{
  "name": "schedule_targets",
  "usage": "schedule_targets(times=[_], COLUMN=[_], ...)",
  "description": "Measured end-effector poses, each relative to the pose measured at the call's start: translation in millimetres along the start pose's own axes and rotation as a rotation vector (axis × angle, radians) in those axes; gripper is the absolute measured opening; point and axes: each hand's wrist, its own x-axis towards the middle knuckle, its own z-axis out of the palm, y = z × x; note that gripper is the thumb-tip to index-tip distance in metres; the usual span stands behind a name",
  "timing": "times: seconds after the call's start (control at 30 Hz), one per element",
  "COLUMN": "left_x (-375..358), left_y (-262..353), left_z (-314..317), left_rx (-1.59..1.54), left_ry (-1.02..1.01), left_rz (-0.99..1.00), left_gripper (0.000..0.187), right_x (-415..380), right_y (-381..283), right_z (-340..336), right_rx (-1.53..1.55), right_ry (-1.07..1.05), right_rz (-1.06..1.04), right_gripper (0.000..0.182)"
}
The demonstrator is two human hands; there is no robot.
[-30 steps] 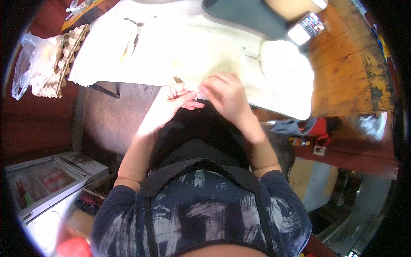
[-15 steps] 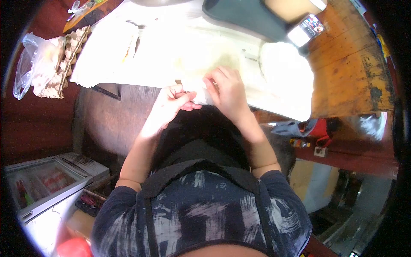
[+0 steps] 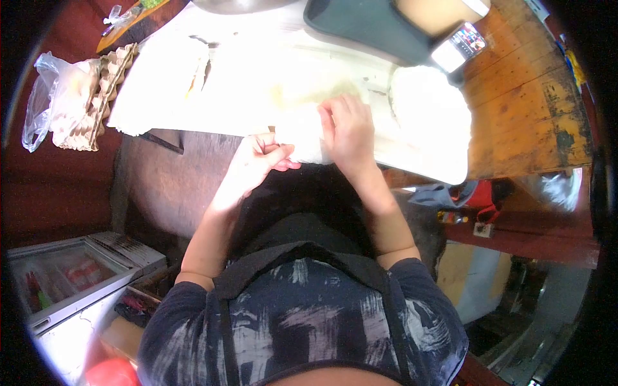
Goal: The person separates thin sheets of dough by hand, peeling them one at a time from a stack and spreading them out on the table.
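A thin white, sheet-like thing point(image 3: 306, 147) spans the space between my hands at the near edge of the white tabletop point(image 3: 248, 77). Strong glare hides its outline and kind. My left hand point(image 3: 265, 158) pinches its left side between thumb and fingers. At its right side is my right hand point(image 3: 349, 132), fingers curled and thumb drawn in; what lies inside them is hidden. A pale beige patch point(image 3: 322, 91) shows on the surface just beyond the hands.
Egg trays point(image 3: 96, 96) with a clear plastic bag point(image 3: 40, 103) stand at left. A phone point(image 3: 459, 46) leans near a dark green tray point(image 3: 367, 29) at the back. A round white thing point(image 3: 425, 96) lies at right. A glass-topped freezer point(image 3: 71, 276) is lower left.
My right hand has moved slightly right, away from my left hand, and the gap between them is wider. More of the white sheet-like thing shows there. My left hand keeps its pinch.
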Motion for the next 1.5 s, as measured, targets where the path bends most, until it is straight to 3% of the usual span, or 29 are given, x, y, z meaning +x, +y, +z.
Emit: schedule_targets(times=[0.2, 0.4, 0.47, 0.7, 1.07, 1.3, 1.4, 1.5], left_x=[-0.9, 12.0, 13.6, 18.5, 8.2, 14.4, 38.4, 80.7], left_y=[-1.5, -0.4, 0.8, 5.0, 15.5, 41.8, 38.1, 16.3], left_z=[-1.4, 1.1, 1.1, -7.5, -11.5, -14.3, -19.3, -23.5], left_rx=[-0.018, -0.057, -0.037, -0.063, -0.006, 0.185, 0.507, 0.503], left_ry=[-0.049, 0.116, 0.142, 0.123, 0.142, 0.05, 0.267, 0.443], left_rz=[0.0, 0.072, 0.09, 0.151, 0.037, 0.064, 0.283, 0.457], left_gripper=[0.023, 0.025, 0.03, 0.032, 0.03, 0.027, 0.026, 0.025], right_x=[-3.3, -1.3, 1.4, 23.3, 40.0, 33.1, 19.8, 18.6], right_y=[-9.4, -7.1, -5.2, 11.3, 31.5, 25.9, 35.5, 28.6], right_z=[-6.6, -4.2, -5.2, -4.9, -17.9, -27.2, -17.5, -15.3], right_rx=[0.191, 0.261, 0.267, 0.263, 0.218, 0.291, 0.329, 0.445], right_ry=[-0.051, -0.153, -0.144, 0.055, 0.136, -0.045, -0.032, -0.035], right_rz=[0.058, -0.125, 0.007, 0.095, 0.318, 0.422, 0.362, 0.427], right_gripper=[0.01, 0.009, 0.008, 0.012, 0.018, 0.02, 0.023, 0.024])
